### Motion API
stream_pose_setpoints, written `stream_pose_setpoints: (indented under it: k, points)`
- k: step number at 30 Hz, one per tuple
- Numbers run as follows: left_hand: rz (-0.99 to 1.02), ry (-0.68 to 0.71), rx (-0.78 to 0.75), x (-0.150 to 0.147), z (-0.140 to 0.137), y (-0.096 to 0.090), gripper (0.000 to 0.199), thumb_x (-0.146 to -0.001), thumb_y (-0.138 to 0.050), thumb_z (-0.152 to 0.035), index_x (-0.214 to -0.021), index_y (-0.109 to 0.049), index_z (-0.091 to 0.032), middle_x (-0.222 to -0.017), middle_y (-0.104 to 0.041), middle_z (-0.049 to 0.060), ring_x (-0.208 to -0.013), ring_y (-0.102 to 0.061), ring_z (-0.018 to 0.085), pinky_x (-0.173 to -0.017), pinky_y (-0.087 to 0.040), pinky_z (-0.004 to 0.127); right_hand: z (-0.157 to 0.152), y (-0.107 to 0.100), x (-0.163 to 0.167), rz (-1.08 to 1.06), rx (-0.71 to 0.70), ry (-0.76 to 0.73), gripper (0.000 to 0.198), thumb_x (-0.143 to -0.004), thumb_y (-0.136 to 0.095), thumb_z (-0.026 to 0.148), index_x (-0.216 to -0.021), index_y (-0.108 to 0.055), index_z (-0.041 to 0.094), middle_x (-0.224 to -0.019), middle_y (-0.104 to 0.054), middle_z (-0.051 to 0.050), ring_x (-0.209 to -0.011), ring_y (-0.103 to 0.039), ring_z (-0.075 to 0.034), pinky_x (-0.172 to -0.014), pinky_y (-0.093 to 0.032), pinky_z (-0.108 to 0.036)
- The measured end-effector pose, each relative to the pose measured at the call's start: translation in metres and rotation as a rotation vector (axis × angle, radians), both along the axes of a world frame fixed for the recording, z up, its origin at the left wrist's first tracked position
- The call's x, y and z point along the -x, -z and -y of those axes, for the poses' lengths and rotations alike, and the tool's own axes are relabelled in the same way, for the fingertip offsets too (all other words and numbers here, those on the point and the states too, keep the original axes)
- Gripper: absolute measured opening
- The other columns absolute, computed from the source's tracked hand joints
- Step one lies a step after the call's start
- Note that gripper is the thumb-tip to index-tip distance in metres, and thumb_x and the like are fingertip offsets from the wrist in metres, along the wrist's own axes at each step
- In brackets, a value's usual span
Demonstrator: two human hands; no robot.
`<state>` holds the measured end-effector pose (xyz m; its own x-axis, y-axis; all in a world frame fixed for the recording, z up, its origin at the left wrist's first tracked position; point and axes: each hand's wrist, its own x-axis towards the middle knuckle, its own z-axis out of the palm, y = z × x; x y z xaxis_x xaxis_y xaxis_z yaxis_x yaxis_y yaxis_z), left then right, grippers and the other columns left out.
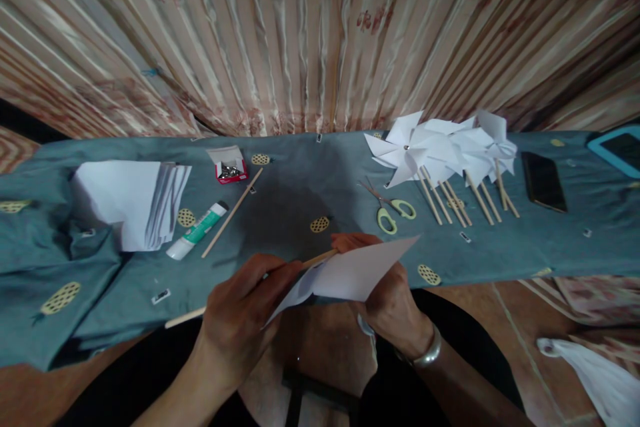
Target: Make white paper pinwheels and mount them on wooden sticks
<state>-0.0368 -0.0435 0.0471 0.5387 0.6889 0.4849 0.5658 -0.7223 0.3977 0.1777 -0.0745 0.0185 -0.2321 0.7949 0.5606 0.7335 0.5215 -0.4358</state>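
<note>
My left hand is closed round a wooden stick, whose pale end juts out to the left below the wrist side. The stick's other end runs toward my right hand. Between the two hands is a folded white paper pinwheel, tilted, with one point reaching up to the right. The fingers of my right hand grip the pinwheel from behind, partly hidden by the paper. Where paper and stick meet is hard to make out.
Finished-looking pinwheels on sticks lie at the back right, near scissors and a black phone. To the left are stacked white papers, a glue stick, a loose stick and a red box of metal pins.
</note>
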Motion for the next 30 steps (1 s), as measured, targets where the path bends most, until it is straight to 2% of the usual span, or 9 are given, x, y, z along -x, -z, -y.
stream_pose_setpoints:
  k: [10, 16, 20, 27, 30]
  points:
    - [0.023, 0.029, -0.002, 0.002, 0.0, 0.001, 0.023, -0.092, -0.046, -0.011, -0.107, -0.062, -0.018, -0.086, -0.066, 0.004, -0.068, -0.067, 0.012, -0.056, -0.053, 0.018, 0.0, -0.001, 0.003, 0.017, -0.033, 0.003, 0.047, -0.082, -0.046, 0.006, -0.128, -0.053, 0.015, -0.106, -0.072, -0.012, -0.099, -0.067, -0.028, -0.086, -0.058, -0.045]
    - [0.034, 0.051, 0.023, 0.001, -0.005, 0.001, 0.021, -0.094, -0.047, -0.014, -0.105, -0.064, -0.015, -0.087, -0.065, 0.005, -0.07, -0.067, 0.011, -0.059, -0.054, 0.017, -0.002, -0.002, 0.001, 0.029, -0.01, -0.036, 0.045, -0.084, -0.045, 0.005, -0.128, -0.051, 0.011, -0.11, -0.069, -0.015, -0.107, -0.063, -0.029, -0.089, -0.057, -0.045]
    - [0.014, 0.033, -0.027, 0.002, -0.01, 0.001, 0.021, -0.095, -0.048, -0.015, -0.102, -0.067, -0.012, -0.087, -0.066, 0.005, -0.072, -0.068, 0.011, -0.062, -0.055, 0.016, -0.006, -0.005, 0.0, 0.026, 0.011, -0.028, 0.043, -0.086, -0.048, 0.006, -0.128, -0.049, 0.012, -0.11, -0.068, -0.016, -0.104, -0.062, -0.028, -0.088, -0.057, -0.044]
    - [-0.017, -0.077, -0.006, 0.026, -0.02, 0.01, 0.021, -0.092, -0.056, -0.019, -0.108, -0.069, -0.016, -0.098, -0.069, 0.005, -0.084, -0.069, 0.015, -0.078, -0.057, 0.023, -0.01, -0.009, -0.007, -0.012, 0.039, 0.022, 0.041, -0.089, -0.046, 0.01, -0.129, -0.051, 0.017, -0.11, -0.069, -0.013, -0.1, -0.064, -0.027, -0.086, -0.057, -0.043]
    - [0.003, -0.078, 0.038, 0.035, -0.022, 0.013, 0.022, -0.093, -0.054, -0.024, -0.104, -0.072, -0.018, -0.095, -0.07, 0.005, -0.085, -0.069, 0.015, -0.078, -0.057, 0.023, -0.012, -0.009, -0.011, -0.069, 0.122, 0.053, 0.039, -0.089, -0.049, 0.013, -0.127, -0.054, 0.019, -0.11, -0.07, -0.012, -0.1, -0.065, -0.026, -0.085, -0.057, -0.041]
